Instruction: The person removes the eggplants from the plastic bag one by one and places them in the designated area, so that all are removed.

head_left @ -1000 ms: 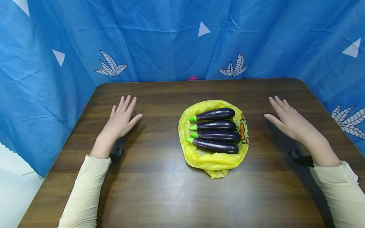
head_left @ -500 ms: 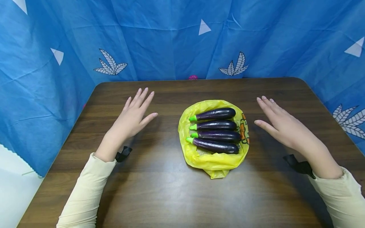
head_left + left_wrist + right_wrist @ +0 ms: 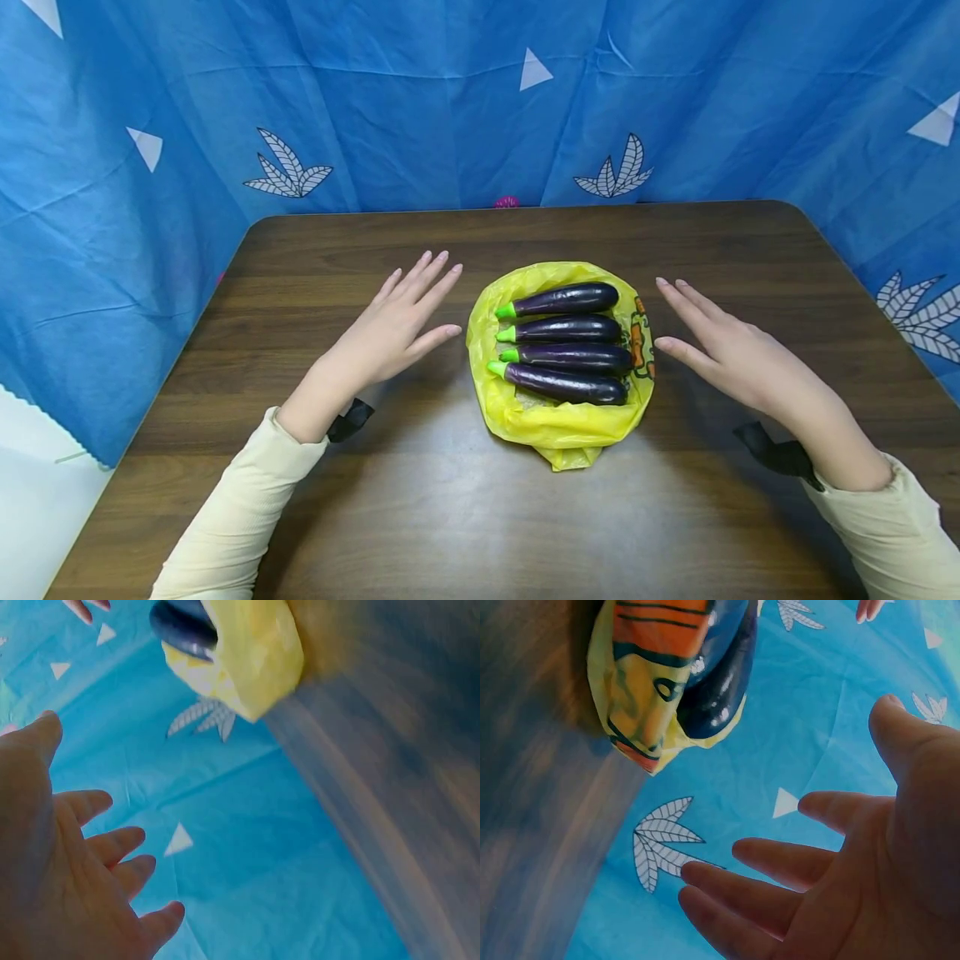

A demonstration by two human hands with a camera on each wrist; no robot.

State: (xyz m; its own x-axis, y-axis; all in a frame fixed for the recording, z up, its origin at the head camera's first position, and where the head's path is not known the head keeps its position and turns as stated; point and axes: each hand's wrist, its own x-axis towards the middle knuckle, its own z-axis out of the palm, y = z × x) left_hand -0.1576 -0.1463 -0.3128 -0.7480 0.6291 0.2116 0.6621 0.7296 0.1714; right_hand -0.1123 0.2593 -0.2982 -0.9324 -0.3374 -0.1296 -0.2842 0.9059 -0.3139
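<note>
Several dark purple eggplants (image 3: 567, 329) with green stem ends lie side by side in a yellow plastic bag (image 3: 577, 427), whose rim is folded down around them. Just left of the bag, my left hand (image 3: 390, 331) is held with its fingers extended and touches nothing. My right hand (image 3: 742, 358) is on the bag's other side, fingers straight and thumb apart, also holding nothing. In the left wrist view part of the yellow bag (image 3: 262, 660) shows beyond the left hand (image 3: 75, 870). The right wrist view has an eggplant (image 3: 724, 682) and the bag's orange print above the right hand (image 3: 855, 862).
The brown wooden table (image 3: 495, 525) lies beneath the bag and both arms. A blue patterned cloth (image 3: 405, 125) hangs behind the table's far edge and along its sides. A black band (image 3: 776, 450) is at the right wrist, another (image 3: 350, 420) at the left.
My left hand has moved right, toward the bag. My right hand has come left, closer to the bag's other side. The eggplants and bag have stayed in place.
</note>
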